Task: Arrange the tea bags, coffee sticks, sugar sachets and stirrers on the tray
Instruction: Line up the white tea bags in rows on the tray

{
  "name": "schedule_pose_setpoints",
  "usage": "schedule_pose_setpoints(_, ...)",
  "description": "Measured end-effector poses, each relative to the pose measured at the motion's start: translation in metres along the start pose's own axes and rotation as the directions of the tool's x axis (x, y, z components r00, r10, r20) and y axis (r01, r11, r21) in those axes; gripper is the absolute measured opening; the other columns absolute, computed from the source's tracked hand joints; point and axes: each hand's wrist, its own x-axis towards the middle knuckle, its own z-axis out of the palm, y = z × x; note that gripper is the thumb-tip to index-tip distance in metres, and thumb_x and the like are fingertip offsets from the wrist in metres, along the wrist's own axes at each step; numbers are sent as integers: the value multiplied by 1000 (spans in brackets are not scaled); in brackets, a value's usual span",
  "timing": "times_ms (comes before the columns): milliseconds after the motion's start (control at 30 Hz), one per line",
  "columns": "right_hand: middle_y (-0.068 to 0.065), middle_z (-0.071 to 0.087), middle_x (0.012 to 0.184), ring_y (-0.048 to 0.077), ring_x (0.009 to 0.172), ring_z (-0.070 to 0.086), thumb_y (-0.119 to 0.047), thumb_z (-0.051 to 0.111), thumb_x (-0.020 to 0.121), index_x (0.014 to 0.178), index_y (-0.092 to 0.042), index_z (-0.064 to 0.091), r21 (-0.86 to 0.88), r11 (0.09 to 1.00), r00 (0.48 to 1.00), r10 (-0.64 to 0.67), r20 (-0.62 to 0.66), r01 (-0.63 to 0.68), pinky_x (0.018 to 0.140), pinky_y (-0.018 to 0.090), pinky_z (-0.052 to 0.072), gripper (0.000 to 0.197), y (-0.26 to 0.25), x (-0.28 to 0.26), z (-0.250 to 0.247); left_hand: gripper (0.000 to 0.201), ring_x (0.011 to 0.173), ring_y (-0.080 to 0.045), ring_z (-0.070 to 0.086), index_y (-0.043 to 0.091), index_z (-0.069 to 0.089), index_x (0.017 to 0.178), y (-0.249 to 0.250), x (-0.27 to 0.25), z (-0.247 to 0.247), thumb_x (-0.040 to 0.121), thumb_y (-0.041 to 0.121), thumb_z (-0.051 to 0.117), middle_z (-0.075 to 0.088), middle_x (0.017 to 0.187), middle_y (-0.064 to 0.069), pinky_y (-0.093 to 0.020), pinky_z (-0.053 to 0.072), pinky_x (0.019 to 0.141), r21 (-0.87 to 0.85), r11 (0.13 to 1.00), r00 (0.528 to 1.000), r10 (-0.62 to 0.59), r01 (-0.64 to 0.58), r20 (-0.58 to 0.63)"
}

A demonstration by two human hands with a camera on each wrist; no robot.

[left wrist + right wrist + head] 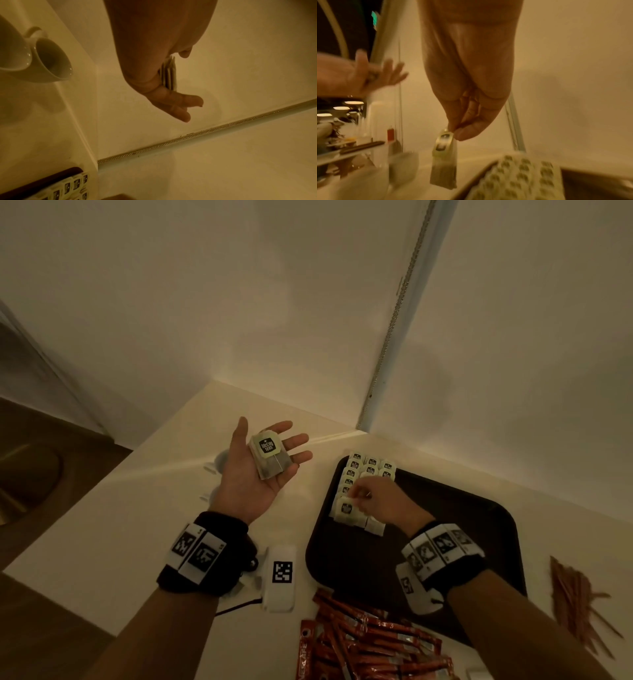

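My left hand lies palm up and flat above the counter, carrying a small stack of tea bags. The left wrist view shows that stack edge-on against the palm. My right hand pinches a single tea bag by its tag over the left side of the dark tray; in the right wrist view this bag hangs from the fingertips. Several tea bags lie in neat rows at the tray's far left corner. Red coffee sticks are heaped at the near edge. Brown stirrers lie to the right.
Two white cups stand on the counter under my left hand, close to the wall. A white block with a black marker sits left of the tray. The counter ends in a drop at the left. A wall corner runs just behind the tray.
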Motion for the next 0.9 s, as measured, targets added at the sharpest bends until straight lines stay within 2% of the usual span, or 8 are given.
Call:
schedule_pose_setpoints(67,10,64,110,21,99,59,-10,59,90,108,-5,65,-13,1000,997,26,67,-25,89,28,48,20,12,7,20,66,72,-24,71,14,61,110,-1,1,-1,93,63,22,72,98,-10,-21,55,48,3,1000,1000,-7,7,1)
schedule_pose_setpoints(167,15,64,109,21,90,59,-10,61,89,106,0,63,12,998,994,54,92,-55,83,30,51,20,28,18,44,65,70,-23,71,15,61,112,-5,3,-3,94,63,21,72,97,-9,-21,54,46,18,1000,1000,-6,6,-13)
schedule_pose_setpoints(367,13,67,105,15,88,57,-11,63,87,99,-1,67,75,988,983,143,-115,-135,74,18,41,16,46,42,62,65,72,-25,71,18,60,114,-5,7,-7,94,63,17,73,97,-8,-22,55,49,54,998,999,22,-20,-35)
schedule_pose_setpoints(533,14,67,102,23,95,62,-10,63,86,95,0,68,92,986,977,154,-148,-142,76,21,44,14,52,55,69,68,79,-28,72,19,60,116,-5,9,-9,93,65,15,72,101,-11,-26,58,55,66,998,999,5,-2,-45)
schedule_pose_setpoints(667,9,65,95,17,84,58,-13,65,85,98,-3,65,132,983,971,152,-184,-129,70,21,41,17,47,55,68,69,86,-32,71,16,58,119,-9,12,-8,93,65,17,71,104,-16,-30,59,62,87,995,998,-40,45,-55)
schedule_pose_setpoints(733,2,60,90,13,79,54,-19,63,88,99,-9,63,233,971,945,127,-302,-56,67,20,38,15,30,53,56,69,89,-34,71,13,55,120,-11,14,-7,94,64,19,71,104,-19,-34,60,65,95,992,995,-79,85,-67)
schedule_pose_setpoints(833,0,59,91,6,77,52,-22,61,89,95,-19,63,339,892,832,-68,-550,297,67,15,39,7,-19,38,23,71,90,-35,70,9,54,120,-15,17,-4,93,65,20,70,103,-21,-36,60,70,117,983,987,-134,144,-87)
schedule_pose_setpoints(900,0,57,98,2,84,51,-26,67,85,102,-22,64,320,828,806,-239,-541,461,70,9,39,18,-53,22,0,73,90,-33,71,7,55,122,-17,17,0,93,65,21,71,102,-20,-37,60,72,123,980,985,-149,158,-81)
